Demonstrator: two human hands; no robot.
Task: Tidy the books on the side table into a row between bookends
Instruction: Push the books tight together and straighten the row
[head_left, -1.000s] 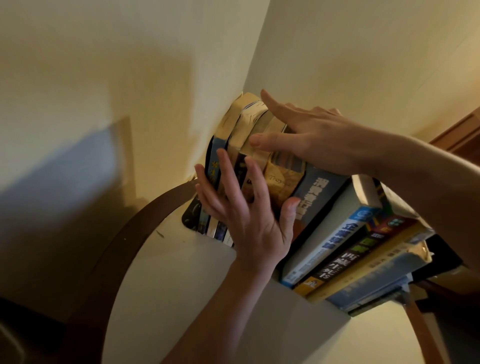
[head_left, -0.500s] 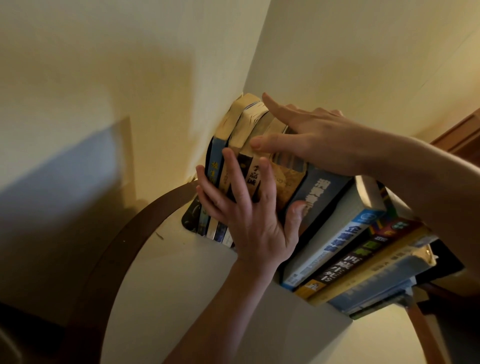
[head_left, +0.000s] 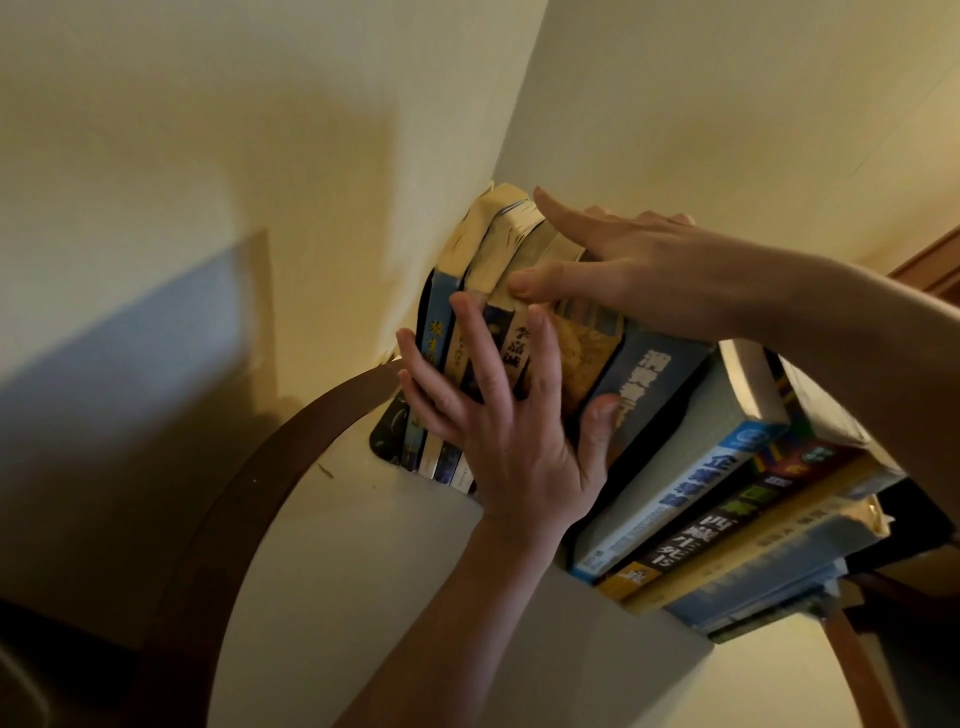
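Worktop (head_left: 337, 571) corner by the wall: paperbacks (head_left: 441, 327) are being squared upright, spines pressed by the flat, spread left hand (head_left: 498, 436), tops covered by the outstretched right hand (head_left: 639, 270), nothing gripped; leaning larger volumes (head_left: 675, 493) are judged next to be straightened and bookended.

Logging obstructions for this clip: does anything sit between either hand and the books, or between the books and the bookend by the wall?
Nothing visible does. The left hand presses flat on the spines of the paperbacks, the right hand lies across their tops, and they stand right beside the dark bookend.
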